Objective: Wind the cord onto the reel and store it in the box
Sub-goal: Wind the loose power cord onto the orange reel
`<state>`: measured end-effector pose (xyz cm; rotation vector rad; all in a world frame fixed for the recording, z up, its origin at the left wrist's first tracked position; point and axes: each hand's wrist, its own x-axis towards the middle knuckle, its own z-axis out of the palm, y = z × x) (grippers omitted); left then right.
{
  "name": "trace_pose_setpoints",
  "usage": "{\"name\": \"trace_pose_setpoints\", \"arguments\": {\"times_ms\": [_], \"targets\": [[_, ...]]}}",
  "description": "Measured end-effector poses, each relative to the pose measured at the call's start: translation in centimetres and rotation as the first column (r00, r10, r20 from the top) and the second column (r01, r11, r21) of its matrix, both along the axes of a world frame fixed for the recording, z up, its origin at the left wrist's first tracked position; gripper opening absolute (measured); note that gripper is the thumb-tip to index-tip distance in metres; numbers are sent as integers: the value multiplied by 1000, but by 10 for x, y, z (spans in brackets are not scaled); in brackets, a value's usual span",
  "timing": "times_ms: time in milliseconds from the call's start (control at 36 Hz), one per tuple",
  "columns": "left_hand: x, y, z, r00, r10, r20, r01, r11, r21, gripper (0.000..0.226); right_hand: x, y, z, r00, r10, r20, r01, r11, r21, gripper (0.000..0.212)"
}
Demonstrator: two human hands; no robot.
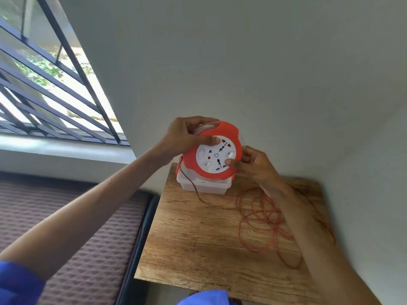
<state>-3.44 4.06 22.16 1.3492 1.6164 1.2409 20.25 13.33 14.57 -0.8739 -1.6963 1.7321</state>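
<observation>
An orange reel with a white socket face is held up in the air above the table's far edge. My left hand grips its upper left rim, thumb on the white face. My right hand pinches its right side, thumb on the face. A thin orange cord lies in loose loops on the wooden table under my right forearm. One strand hangs from the reel's lower left down to the table. A clear plastic box stands open directly below the reel.
The table stands against a pale wall in a corner. A brown patterned mattress lies to the left of it. A barred window fills the upper left.
</observation>
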Motion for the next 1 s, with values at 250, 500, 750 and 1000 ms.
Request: {"name": "trace_pose_setpoints", "arguments": {"times_ms": [250, 500, 750, 1000], "targets": [[16, -15, -8, 921, -36, 389, 68, 995, -70, 45, 16, 23, 44, 992, -67, -111, 70, 997, 16, 42], [58, -31, -45, 517, -34, 855, 111, 993, -28, 92, 3, 20, 61, 999, 11, -36, -4, 982, 191, 35], [76, -50, -69, 381, -40, 924, 64, 998, 17, 87, -2, -1, 58, 946, -73, 315, -129, 809, 573, 55], [98, -66, -85, 348, 35, 937, -144, 989, 16, 87, 0, -53, 56, 938, -176, 297, -227, 333, 915, 38]]}}
